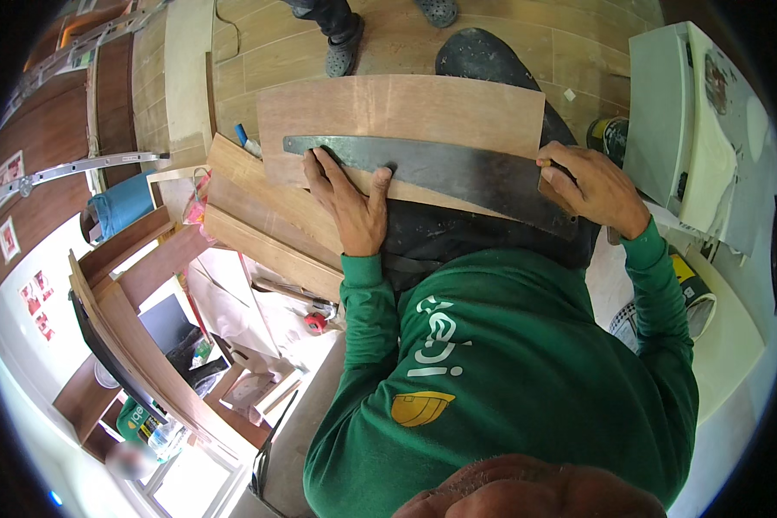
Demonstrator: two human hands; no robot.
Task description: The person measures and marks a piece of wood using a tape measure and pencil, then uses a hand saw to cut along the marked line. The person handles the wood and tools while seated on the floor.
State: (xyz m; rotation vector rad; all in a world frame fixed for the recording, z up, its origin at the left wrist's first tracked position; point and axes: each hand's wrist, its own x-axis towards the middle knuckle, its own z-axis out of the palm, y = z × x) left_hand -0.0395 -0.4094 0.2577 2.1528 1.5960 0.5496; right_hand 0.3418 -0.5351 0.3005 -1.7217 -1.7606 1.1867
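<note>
The lap point(453, 229) of a person in dark trousers carries a wide, thin wooden board point(388, 105), across whose near edge a long grey handsaw point(457, 167) lies flat, above a tan plank-patterned floor point(540, 43) bearing another person's grey clogs point(341, 59).

Wht lettering point(439, 338) w/ yellow helmet logo point(421, 408) on green sweatshirt point(527, 363); red-wht sheets point(9, 239), left: print too small

Right hand point(597, 186) covers most of the handle on the saw point(457, 168), teeth too fine to make out! Up top, another person's leg point(326, 15) is sliced off by the edge; wall sheets point(31, 300), too small to decipher!
</note>
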